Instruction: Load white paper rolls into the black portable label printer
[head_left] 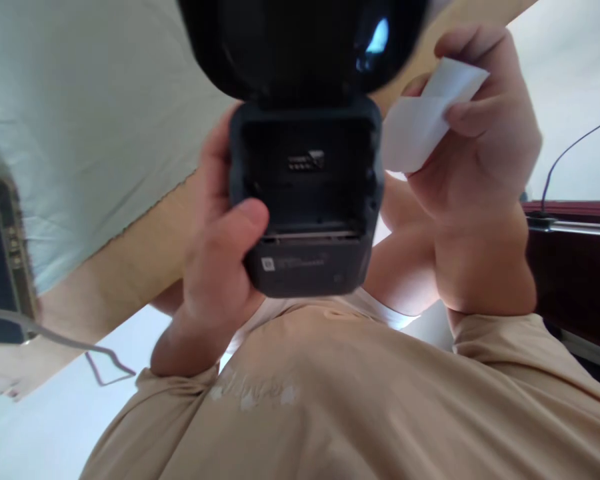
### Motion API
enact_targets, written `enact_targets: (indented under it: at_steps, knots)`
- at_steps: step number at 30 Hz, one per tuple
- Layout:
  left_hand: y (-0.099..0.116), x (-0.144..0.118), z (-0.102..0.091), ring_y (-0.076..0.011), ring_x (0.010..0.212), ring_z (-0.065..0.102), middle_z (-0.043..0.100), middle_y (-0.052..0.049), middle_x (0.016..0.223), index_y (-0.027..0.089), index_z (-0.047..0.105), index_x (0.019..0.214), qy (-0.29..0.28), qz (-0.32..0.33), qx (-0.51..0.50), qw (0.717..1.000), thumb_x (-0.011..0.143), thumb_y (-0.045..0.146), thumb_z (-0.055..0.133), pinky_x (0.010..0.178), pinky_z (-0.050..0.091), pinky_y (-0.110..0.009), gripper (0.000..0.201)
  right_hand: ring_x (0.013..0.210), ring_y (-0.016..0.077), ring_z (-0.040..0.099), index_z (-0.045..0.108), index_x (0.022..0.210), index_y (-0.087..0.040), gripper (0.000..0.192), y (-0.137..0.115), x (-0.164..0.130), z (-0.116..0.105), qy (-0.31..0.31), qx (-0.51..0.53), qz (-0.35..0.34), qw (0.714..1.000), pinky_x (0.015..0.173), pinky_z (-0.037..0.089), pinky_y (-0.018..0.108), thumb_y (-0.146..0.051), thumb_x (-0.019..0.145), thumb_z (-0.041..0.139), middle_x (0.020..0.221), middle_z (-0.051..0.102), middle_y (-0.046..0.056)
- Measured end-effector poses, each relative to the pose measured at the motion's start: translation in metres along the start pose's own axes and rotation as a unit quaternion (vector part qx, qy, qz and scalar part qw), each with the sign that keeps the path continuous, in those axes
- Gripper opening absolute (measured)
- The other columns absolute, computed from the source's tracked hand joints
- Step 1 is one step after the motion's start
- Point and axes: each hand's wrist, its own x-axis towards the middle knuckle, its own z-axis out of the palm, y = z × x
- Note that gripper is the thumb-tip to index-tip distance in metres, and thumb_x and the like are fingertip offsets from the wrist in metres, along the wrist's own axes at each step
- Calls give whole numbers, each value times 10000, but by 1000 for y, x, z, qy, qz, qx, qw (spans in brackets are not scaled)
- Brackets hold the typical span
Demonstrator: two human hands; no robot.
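My left hand (pixel 220 247) grips a small black label printer (pixel 310 270) by its left side, with the thumb over the edge of its compartment. The printer's glossy lid (pixel 300 47) is swung up toward the top of the view. Inside the compartment I see bare dark walls, a small light patch and a thin bar across the front. Off to the right, my right hand (pixel 485 127) pinches a curled piece of white paper (pixel 420 127) between thumb and fingers, close beside the printer but apart from its compartment.
A phone (pixel 3 253) lies at the left on a table with a pale cloth (pixel 90 100) and a wooden edge (pixel 155 233). A light cable (pixel 55 337) crosses the phone. At the right stand a dark red item (pixel 580 267) and a thin dark wire (pixel 560 163).
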Motion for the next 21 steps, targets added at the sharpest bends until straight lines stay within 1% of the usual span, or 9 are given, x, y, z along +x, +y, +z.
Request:
enact_targets:
  at_steps: [2, 4, 8, 10, 12, 13, 15, 18, 21]
  knots:
    - [8, 5, 2, -263, 1713, 455, 757, 45, 1261, 290, 761, 1294, 42, 44, 32, 998, 928, 324, 664, 1473, 354, -477, 380, 742, 129, 597, 644, 1094, -323, 430, -4, -2, 10, 2, 33, -13, 999, 586, 520, 269, -311, 672, 720, 936, 691, -18]
    - [15, 7, 0, -305, 1695, 470, 750, 2, 1213, 247, 757, 1219, 81, 81, 82, 990, 920, 309, 638, 1440, 401, -509, 328, 803, 151, 642, 664, 1051, -332, 413, -7, -6, 19, -13, 44, -10, 999, 632, 585, 292, -283, 655, 773, 937, 685, -14]
    - [22, 3, -22, -390, 1671, 475, 715, -59, 1250, 203, 703, 1352, 128, 101, 139, 977, 923, 360, 721, 1343, 505, -607, 457, 703, 135, 584, 745, 1122, -375, 364, -2, -11, 29, -81, 45, -25, 995, 525, 520, 282, -278, 774, 790, 1006, 709, -8]
    - [21, 3, -39, -401, 1637, 510, 687, -75, 1327, 209, 646, 1431, 126, 99, 147, 976, 903, 449, 825, 1336, 510, -621, 608, 670, 121, 552, 768, 1144, -389, 361, 5, -10, 33, -102, 52, -56, 992, 499, 491, 268, -270, 803, 776, 1003, 710, -9]
    - [20, 7, -54, -407, 1535, 606, 683, -88, 1392, 232, 596, 1434, 70, 113, 148, 980, 768, 594, 966, 1311, 534, -626, 844, 658, 112, 542, 770, 1133, -380, 364, 9, -8, 39, -105, 59, -72, 990, 503, 491, 256, -229, 803, 733, 984, 704, -15]
    - [20, 9, -59, -382, 1493, 637, 679, -83, 1422, 244, 586, 1438, 67, 117, 145, 980, 773, 603, 966, 1318, 526, -614, 846, 647, 108, 535, 764, 1131, -369, 371, 10, -6, 42, -106, 62, -71, 990, 505, 489, 253, -200, 807, 700, 978, 705, -18]
    - [22, 13, -62, -300, 1363, 702, 711, -64, 1395, 233, 610, 1402, 82, 131, 139, 978, 821, 499, 951, 1299, 553, -541, 724, 665, 105, 554, 748, 1125, -337, 385, 7, -5, 49, -112, 63, -62, 990, 521, 483, 247, -140, 809, 646, 981, 715, -20]
    - [27, 13, -55, -199, 1119, 723, 760, -47, 1227, 175, 690, 1323, 112, 135, 158, 972, 933, 258, 819, 1195, 626, -424, 419, 766, 109, 638, 727, 1107, -307, 385, -1, -5, 58, -114, 59, -54, 990, 577, 499, 243, -101, 798, 625, 969, 719, -22]
    - [31, 6, -51, -212, 1188, 714, 755, -43, 1270, 196, 716, 1338, 90, 134, 199, 967, 987, 290, 778, 1201, 618, -404, 369, 883, 118, 703, 730, 1103, -301, 380, -8, -7, 64, -112, 54, -52, 991, 663, 555, 247, -112, 793, 616, 959, 706, -23]
